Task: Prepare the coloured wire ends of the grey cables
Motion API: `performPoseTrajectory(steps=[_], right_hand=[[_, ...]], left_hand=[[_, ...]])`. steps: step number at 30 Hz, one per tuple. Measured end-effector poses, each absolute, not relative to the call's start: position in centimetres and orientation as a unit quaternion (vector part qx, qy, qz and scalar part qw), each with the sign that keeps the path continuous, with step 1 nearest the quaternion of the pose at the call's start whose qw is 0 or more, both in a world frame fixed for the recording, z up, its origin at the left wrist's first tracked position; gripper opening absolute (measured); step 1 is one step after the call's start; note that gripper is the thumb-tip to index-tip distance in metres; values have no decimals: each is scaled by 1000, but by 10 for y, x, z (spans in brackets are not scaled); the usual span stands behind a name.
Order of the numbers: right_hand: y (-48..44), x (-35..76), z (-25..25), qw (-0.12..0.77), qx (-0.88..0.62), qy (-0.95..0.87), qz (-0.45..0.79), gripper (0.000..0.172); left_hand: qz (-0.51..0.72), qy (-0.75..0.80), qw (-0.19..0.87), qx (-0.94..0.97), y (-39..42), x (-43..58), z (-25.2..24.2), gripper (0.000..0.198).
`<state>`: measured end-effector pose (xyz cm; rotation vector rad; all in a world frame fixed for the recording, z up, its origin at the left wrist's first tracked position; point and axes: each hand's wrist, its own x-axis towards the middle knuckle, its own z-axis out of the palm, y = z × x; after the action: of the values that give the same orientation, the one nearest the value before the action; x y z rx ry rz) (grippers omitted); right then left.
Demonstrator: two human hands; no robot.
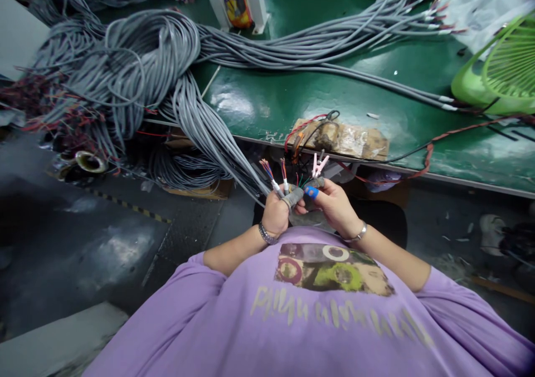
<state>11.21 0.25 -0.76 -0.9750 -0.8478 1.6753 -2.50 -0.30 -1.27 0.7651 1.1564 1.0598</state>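
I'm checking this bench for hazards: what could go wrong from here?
The gray cables droop off the green table toward the left hand, so a tug might drag the pile. The thin colored wires splay bare above that hand and could bend. The red cord sags over the table edge and might snag an arm.

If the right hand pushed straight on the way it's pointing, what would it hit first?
Most likely the thin coloured wires sticking out of the cables in the left hand, though depth there is hard to judge.
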Motion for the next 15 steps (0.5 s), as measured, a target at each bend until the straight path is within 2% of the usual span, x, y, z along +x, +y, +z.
performPoseTrajectory(steps=[4, 15], right_hand=[[4, 113, -15, 478, -406, -353, 694, 31], [2, 106, -13, 515, -407, -275, 703, 28]], left_hand=[[452, 508, 640, 358, -6, -26, -15, 35], [487, 492, 640, 333, -7, -25, -13, 32]])
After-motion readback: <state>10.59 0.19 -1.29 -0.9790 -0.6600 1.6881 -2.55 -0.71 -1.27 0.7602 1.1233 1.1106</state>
